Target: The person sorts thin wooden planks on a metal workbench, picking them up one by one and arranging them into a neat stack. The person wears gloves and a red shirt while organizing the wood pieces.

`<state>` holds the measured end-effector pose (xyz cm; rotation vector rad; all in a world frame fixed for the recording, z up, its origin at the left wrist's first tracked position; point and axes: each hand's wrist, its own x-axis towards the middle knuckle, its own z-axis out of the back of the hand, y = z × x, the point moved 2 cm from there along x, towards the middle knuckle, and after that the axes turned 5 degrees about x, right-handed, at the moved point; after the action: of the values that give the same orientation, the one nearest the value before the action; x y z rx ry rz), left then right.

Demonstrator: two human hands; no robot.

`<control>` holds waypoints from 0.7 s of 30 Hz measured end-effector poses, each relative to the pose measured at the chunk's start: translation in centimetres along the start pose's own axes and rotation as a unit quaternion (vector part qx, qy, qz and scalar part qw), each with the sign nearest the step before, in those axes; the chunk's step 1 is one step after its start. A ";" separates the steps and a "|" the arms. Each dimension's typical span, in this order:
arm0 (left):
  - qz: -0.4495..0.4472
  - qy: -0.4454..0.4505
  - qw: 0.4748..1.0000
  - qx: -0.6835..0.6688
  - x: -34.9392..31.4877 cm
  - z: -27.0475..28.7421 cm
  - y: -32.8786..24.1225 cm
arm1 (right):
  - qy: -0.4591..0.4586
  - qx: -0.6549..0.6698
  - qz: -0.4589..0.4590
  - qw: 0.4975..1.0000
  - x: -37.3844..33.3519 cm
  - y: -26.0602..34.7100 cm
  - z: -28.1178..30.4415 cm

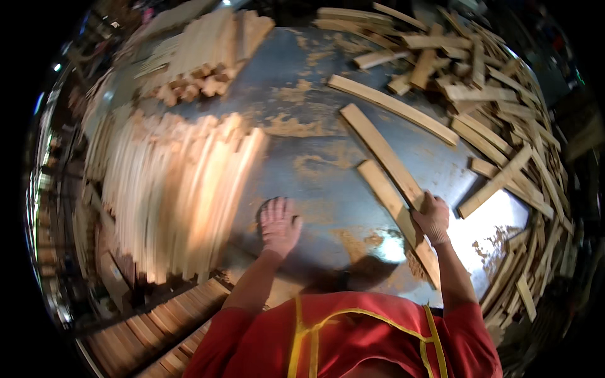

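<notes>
My left hand [279,227], in a thin light glove, is over the grey metal tabletop [283,170] with its fingers stretched out and nothing in it. My right hand [433,218], gloved too, is closed around the near end of a long wooden strip [381,151], which slants away to the far left. Beside that strip, on its near-left side, lies a second wooden strip [394,211]; its near end passes just left of my right wrist. Farther off, a third strip [394,108] lies at a slant.
Rows of wooden strips [179,189] lie side by side on the left, with a stack of boards [208,47] behind them. A jumbled heap of wood pieces [479,88] covers the far right and right edge. Sawdust [296,126] patches the tabletop. More wood pieces [145,331] sit lower left.
</notes>
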<state>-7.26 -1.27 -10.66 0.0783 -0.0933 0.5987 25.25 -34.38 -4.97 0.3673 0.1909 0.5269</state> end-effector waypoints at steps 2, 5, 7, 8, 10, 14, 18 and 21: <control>0.034 0.161 0.984 -0.069 1.9 3.5 -0.8 | -0.037 0.079 -0.017 0.996 -2.8 2.1 -0.8; 0.090 0.165 0.920 -0.344 1.5 9.0 -2.2 | -0.045 0.236 0.022 0.971 -7.5 8.2 -3.9; 0.086 0.169 0.864 -0.467 1.2 8.1 -4.2 | 0.075 0.366 0.041 0.927 -11.1 14.3 -8.2; 0.152 0.150 0.821 -0.530 1.3 9.4 -5.0 | 0.127 0.432 0.056 0.891 -12.1 16.2 -11.2; 0.248 0.172 0.723 -0.622 1.9 7.8 -2.9 | 0.206 0.475 0.150 0.842 -15.4 23.7 -9.0; 0.262 0.141 0.900 -0.320 0.4 4.7 5.7 | 0.020 0.221 0.141 0.965 -10.8 15.9 -11.2; 0.122 0.022 0.991 0.051 -5.5 9.1 12.8 | -0.116 -0.064 0.086 0.988 -8.1 5.1 -6.1; 0.148 0.123 0.978 0.083 -6.8 8.6 12.8 | 0.083 0.064 0.020 0.994 -7.9 3.4 -5.2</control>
<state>-20.70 4.62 -2.24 0.1534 0.1897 0.9095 15.64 -34.27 -7.77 0.4533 0.3787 0.5870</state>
